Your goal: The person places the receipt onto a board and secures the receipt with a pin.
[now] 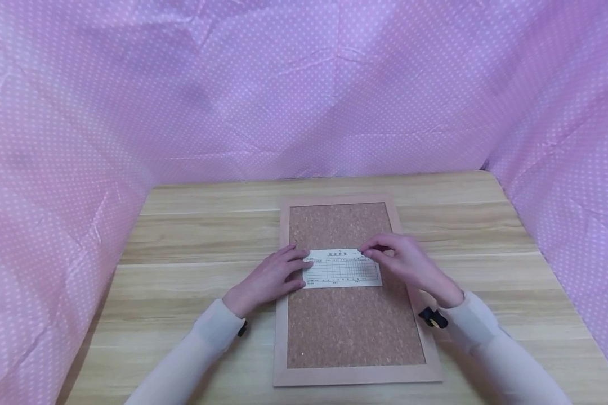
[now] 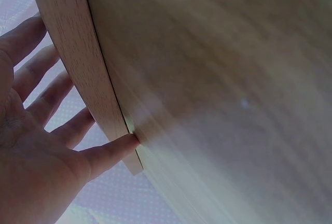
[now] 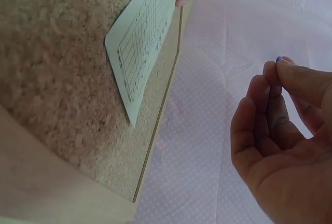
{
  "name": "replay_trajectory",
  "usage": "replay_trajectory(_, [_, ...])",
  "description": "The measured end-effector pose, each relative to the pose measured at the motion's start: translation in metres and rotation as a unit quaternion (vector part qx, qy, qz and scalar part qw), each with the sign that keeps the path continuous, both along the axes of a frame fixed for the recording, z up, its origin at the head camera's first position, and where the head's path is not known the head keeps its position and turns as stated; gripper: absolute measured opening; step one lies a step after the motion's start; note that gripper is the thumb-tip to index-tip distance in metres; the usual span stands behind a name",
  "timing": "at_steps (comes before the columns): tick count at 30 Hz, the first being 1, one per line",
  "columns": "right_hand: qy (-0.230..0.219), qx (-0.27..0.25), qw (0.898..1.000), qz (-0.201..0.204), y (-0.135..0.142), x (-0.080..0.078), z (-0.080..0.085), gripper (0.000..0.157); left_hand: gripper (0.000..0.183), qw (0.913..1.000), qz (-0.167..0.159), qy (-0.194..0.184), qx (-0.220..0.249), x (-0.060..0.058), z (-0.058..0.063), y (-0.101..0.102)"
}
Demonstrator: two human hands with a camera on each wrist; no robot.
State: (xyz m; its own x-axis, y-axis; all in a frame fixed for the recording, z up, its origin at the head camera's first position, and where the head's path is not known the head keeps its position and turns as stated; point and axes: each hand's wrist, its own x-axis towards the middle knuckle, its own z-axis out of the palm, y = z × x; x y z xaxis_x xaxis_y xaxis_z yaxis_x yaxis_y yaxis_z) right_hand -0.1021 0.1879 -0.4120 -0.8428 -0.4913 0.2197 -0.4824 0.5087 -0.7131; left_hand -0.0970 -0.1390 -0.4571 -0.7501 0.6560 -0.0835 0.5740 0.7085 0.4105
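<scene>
A printed paper form (image 1: 342,273) with a ruled grid lies across the middle of a wood-framed corkboard (image 1: 352,332). My left hand (image 1: 271,275) spreads its fingers over the left side of the board, fingertips on the form's left edge. From underneath, the left wrist view has the fingers straight across the board's wooden frame (image 2: 78,42). At the form's upper right corner, my right hand (image 1: 405,261) pinches a small blue pushpin (image 3: 279,58) between thumb and index finger. Most of the pin is hidden by the fingertips. In the right wrist view the form's near corner (image 3: 130,115) stands slightly off the cork.
The board rests on a wood-grain table (image 1: 197,225), close to its front edge. Pink dotted cloth (image 1: 304,112) hangs behind and along both sides of the table. Black straps (image 1: 434,318) show at the wrists, beside pale sleeves.
</scene>
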Motion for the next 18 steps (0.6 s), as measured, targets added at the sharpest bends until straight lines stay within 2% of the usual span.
replay_trajectory(12, [-0.032,0.011,0.999,0.004,-0.014,-0.009,0.001,0.014,0.046,1.0000,-0.003,0.008,0.006,-0.001,-0.003,-0.001])
replay_trajectory(18, [-0.023,0.013,0.999,0.021,-0.021,-0.015,-0.003,0.012,0.046,1.0000,-0.002,0.005,0.007,-0.001,-0.002,-0.001])
